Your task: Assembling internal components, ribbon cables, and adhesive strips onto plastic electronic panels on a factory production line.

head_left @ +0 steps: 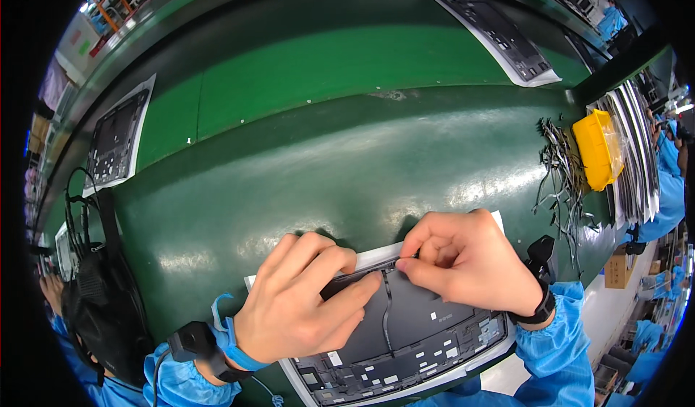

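A dark flat device panel (416,324) with white labels and small parts along its near edge lies on a white sheet (499,222) in front of me. A thin black cable (387,313) runs down its middle from the far edge. My right hand (467,258) has thumb and forefinger pinched at the far edge, at the cable's upper end; the fingertips hide part of it. My left hand (300,298) rests over the panel's left part, thumb and forefinger apart, their tips at the far edge left of the cable. Its other fingers are bent.
Loose black cables (561,168) lie in a heap at the right, beside a yellow bin (597,150) and a stack of upright sheets (637,153). Similar panels lie far left (116,139) and far right (496,34). A black bag (105,305) sits at the left edge.
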The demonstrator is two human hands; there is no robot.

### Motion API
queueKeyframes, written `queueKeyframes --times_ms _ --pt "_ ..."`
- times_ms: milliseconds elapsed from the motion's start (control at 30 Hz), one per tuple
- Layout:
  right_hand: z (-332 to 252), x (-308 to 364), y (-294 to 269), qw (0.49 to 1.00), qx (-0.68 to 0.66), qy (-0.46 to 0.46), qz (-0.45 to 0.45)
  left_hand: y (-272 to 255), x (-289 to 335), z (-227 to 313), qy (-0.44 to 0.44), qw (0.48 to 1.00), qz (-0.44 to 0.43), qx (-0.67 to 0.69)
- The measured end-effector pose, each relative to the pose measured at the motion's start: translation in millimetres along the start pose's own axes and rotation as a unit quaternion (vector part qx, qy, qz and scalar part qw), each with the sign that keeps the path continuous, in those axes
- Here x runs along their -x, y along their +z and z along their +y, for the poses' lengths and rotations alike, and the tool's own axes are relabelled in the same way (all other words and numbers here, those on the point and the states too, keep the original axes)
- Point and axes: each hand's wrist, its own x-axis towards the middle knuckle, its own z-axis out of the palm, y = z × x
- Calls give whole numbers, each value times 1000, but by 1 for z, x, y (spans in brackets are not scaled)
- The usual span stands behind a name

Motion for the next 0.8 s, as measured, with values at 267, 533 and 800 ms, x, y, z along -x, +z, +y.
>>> queueKeyframes --times_ms 267,533,800 --pt "-1 0 3 1000 9 -21 -4 -2 0 -4 -1 999 -8 39" --pt "0 -1 12 995 58 -63 48 -2 0 -6 0 999 -16 42" --pt "5 -5 8 996 49 -70 32 3 -3 -7 -3 999 -17 32"
